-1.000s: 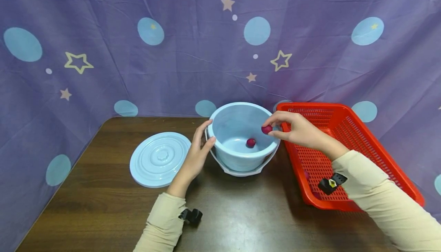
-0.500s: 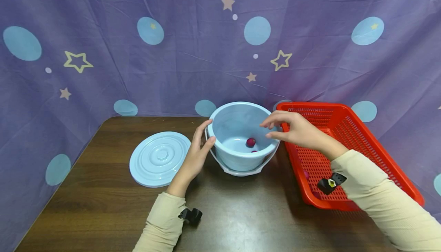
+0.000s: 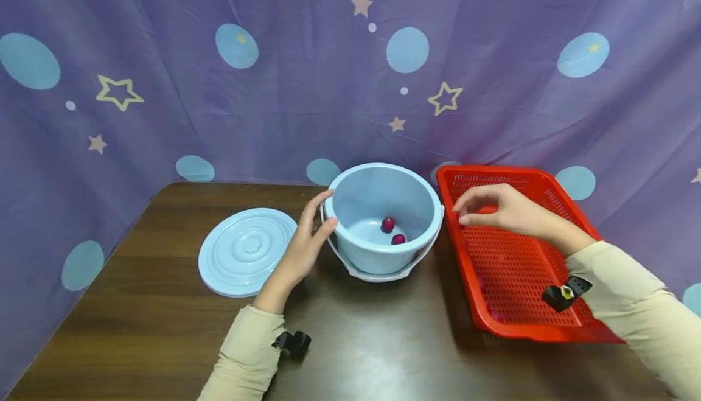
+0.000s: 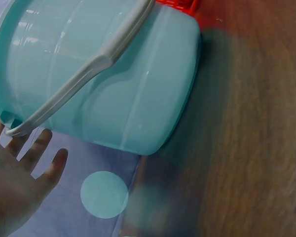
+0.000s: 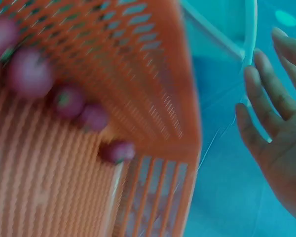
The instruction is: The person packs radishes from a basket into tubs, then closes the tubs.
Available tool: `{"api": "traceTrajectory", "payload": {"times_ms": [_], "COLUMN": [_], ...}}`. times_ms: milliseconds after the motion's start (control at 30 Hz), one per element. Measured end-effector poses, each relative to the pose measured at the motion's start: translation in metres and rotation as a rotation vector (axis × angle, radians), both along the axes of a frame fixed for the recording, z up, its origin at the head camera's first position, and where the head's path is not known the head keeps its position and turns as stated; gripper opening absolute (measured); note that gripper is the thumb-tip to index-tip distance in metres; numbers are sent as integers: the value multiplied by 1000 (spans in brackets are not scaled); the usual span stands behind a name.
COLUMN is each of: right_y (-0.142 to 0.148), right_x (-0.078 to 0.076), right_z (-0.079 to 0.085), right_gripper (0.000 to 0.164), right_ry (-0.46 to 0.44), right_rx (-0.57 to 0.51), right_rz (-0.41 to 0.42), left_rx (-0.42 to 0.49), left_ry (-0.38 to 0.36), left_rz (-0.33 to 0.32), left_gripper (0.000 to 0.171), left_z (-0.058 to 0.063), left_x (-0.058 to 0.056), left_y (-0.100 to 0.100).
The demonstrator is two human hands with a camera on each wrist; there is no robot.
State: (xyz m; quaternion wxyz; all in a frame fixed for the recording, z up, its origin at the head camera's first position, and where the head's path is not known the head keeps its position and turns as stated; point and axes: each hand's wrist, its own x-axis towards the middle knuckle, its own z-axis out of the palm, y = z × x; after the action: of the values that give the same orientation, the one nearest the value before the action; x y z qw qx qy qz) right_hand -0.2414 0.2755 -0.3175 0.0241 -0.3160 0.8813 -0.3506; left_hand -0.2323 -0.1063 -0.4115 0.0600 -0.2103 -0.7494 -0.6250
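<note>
A light blue bucket (image 3: 383, 206) with a hanging pale handle (image 4: 96, 64) stands upright on the table. Two small red radishes (image 3: 387, 225) lie on its bottom. My left hand (image 3: 303, 240) rests against the bucket's left rim, its fingers spread and fairly straight beside the handle's end. Over the left side of a red slotted basket (image 3: 526, 267) hovers my right hand (image 3: 504, 209), fingers loosely bent and holding nothing. Several radishes (image 5: 30, 73) with green tops lie along the basket's inner wall in the right wrist view; the head view shows only parts of them.
A round light blue lid (image 3: 249, 252) lies flat on the brown wooden table (image 3: 378, 352), left of my left forearm. Behind the table hangs a purple curtain (image 3: 285, 84) with stars and dots. The basket stands close to the bucket's right side.
My right hand has let go of a radish, which dropped into the bucket beside the first one. It has then moved right, over the basket. My left hand stays at the rim.
</note>
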Motion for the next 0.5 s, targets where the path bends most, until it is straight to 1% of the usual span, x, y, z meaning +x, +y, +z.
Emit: {"api": "traceTrajectory", "payload": {"times_ms": [67,167,300,367,433,500], "right_y": [10,23,33,35,35,36], "right_x": [0,0,-2,-3,-2,-2], "right_z": [-7,-22,-43,-52,-59,-61], "right_gripper": [17,17,19,17,15,14], "right_ry": [-33,-138,-351,-448,-531,-614], "right_rx": [44,78,104,119,130,154], "right_rz": [19,87,237,300,348,368], "left_rx": [-15,-41,-60,-66,-71,-74], "left_ry": [-11,-19,-18,-19,-21,-23], "left_rz": [-6,-19,-13,-8,-5,-6], "left_gripper": [52,52,52,51,51,51], "left_z": [1,1,1,1,1,2], "left_x": [1,1,-1,0,0,1], "left_y": [-3,-7,-9,-9,-10,-9]}}
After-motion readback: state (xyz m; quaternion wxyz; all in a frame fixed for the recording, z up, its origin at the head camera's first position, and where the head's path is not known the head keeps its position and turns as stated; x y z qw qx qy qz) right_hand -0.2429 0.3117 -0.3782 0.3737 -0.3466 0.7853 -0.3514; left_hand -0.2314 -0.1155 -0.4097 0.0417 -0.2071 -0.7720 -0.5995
